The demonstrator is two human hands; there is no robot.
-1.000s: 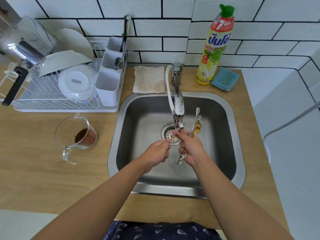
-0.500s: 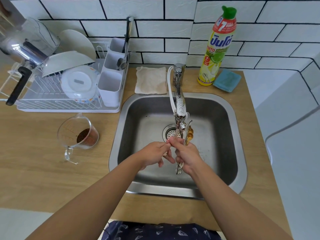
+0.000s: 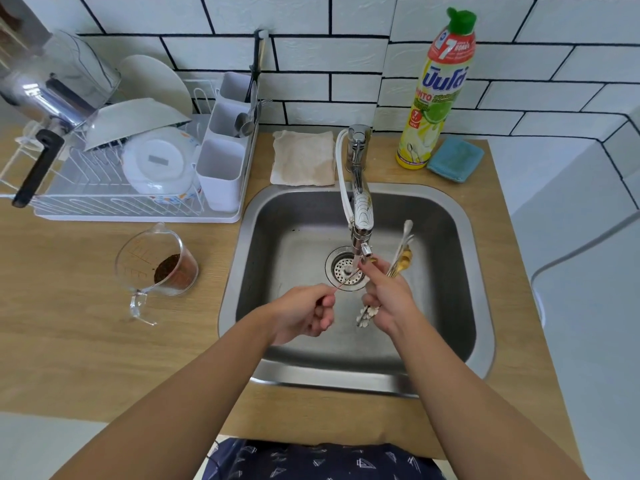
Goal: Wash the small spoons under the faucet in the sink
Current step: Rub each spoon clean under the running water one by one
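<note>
My right hand [image 3: 389,294] grips a bundle of small spoons [image 3: 401,256] over the steel sink [image 3: 277,216], bowls pointing away and decorated handle ends [image 3: 367,314] sticking out below the fist. Its fingertips also pinch one thin spoon [image 3: 348,280] under the faucet [image 3: 360,216], where a stream of water runs. My left hand [image 3: 306,313] pinches the other end of that thin spoon, so it spans between both hands above the drain [image 3: 341,268].
A dish rack [image 3: 114,202] with plates, a pot and a cutlery holder [image 3: 221,174] stands at the left. A glass measuring cup [image 3: 156,268] with brown grounds sits beside the sink. Behind are a cloth [image 3: 303,157], a dish soap bottle [image 3: 436,88] and a blue sponge [image 3: 455,159].
My left hand has pulled back left and toward me, drawing one thin spoon out from the bundle. The right hand's bundle has tipped slightly to the right.
</note>
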